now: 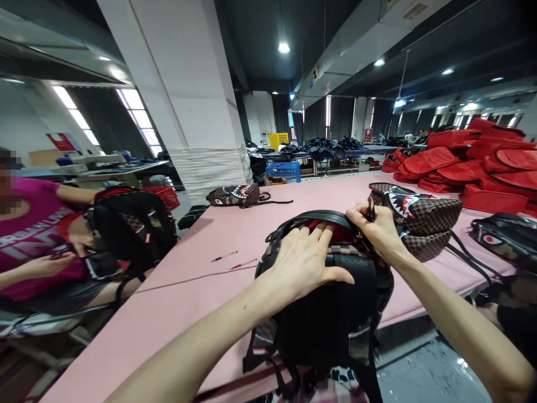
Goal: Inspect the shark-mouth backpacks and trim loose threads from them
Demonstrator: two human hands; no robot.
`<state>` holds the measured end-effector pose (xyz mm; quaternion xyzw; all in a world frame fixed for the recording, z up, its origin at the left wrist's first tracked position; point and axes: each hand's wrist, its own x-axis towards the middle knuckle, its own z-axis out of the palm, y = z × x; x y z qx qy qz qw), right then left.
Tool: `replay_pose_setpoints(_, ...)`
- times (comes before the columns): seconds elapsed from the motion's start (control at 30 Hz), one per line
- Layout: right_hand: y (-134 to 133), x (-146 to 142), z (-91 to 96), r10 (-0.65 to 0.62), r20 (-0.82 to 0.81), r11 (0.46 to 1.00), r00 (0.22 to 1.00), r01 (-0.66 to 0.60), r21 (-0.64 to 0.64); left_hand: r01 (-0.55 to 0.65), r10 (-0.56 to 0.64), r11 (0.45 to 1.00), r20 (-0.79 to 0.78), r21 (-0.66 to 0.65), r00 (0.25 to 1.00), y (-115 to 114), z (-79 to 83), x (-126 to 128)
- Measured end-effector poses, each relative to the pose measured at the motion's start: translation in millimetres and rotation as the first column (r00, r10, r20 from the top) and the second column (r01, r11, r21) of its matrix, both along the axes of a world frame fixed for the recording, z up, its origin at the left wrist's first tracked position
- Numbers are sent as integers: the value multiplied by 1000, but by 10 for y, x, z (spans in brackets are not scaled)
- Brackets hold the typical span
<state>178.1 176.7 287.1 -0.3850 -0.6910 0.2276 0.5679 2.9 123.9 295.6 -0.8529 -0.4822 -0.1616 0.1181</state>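
A black backpack (327, 313) with checkered trim stands upright at the pink table's near edge, its top opening partly unzipped and showing red lining. My left hand (300, 257) lies over the front of that opening, fingers stretched into it and thumb spread out; the fingertips are partly hidden inside. At the opening's right corner, my right hand (375, 226) is closed in a pinch on a small dark brown zipper pull (371, 207).
Checkered shark-face bags (428, 224) (235, 195) lie on the pink table (188, 313), with two pens (243, 263) and a cord. Red bags (474, 162) are piled at the right. On the left, a seated person (42, 235) handles another black backpack (130, 235). A white pillar (176, 84) rises behind the table.
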Motion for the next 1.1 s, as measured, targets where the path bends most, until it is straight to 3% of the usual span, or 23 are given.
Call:
replay_pose_setpoints(0.07, -55, 5, 14, 45, 68, 999, 997, -45, -2, 48, -47, 996, 12, -77, 999, 67, 46, -17)
replay_pose_setpoints(0.23, 101, 139, 199, 264, 278, 957, 923, -215, -196, 198, -184, 966, 93, -165, 978, 27, 57, -6)
replay_pose_setpoints(0.43, 351, 63, 385, 419, 520, 908, 744, -359, -218, 245, -221, 958, 158, -148, 962, -83, -55, 83)
replay_pose_setpoints(0.5, 349, -66, 404, 488, 530, 869, 693, -439, -227, 251, -228, 959, 167, -135, 959, -122, -71, 99)
replay_pose_setpoints(0.57, 342, -196, 383, 600, 472, 798, 646, -523, -298, 273, -251, 955, 184, -112, 951, -175, -64, 56)
replay_pose_setpoints(0.6, 339, -249, 356, 632, 414, 775, 655, -541, -326, 304, -277, 948, 223, -94, 934, -198, -51, 3)
replay_pose_setpoints(0.67, 337, -319, 282, 598, 289, 792, 748, -496, -355, 299, -268, 954, 413, -12, 870, -207, -8, -162)
replay_pose_setpoints(0.77, 343, -345, 170, 470, 186, 820, 863, -348, -455, 9, -42, 999, 766, 47, 641, -49, 58, -439)
replay_pose_setpoints(0.8, 352, -341, 141, 452, 177, 811, 874, -319, -491, -50, 25, 999, 820, 4, 572, 48, 67, -503)
replay_pose_setpoints(0.83, 365, -333, 118, 443, 172, 801, 880, -302, -517, -19, 65, 998, 836, -66, 546, 157, 66, -543)
replay_pose_setpoints(0.9, 403, -312, 85, 429, 162, 797, 889, -287, -532, 116, 119, 969, 818, -220, 562, 366, 46, -557)
replay_pose_setpoints(0.97, 437, -292, 64, 422, 166, 795, 891, -276, -541, 198, 148, 918, 760, -344, 633, 511, 34, -512)
replay_pose_setpoints(1.1, 401, -276, 91, 435, 222, 778, 873, -240, -581, 267, 64, 848, 587, -458, 807, 575, 73, -417)
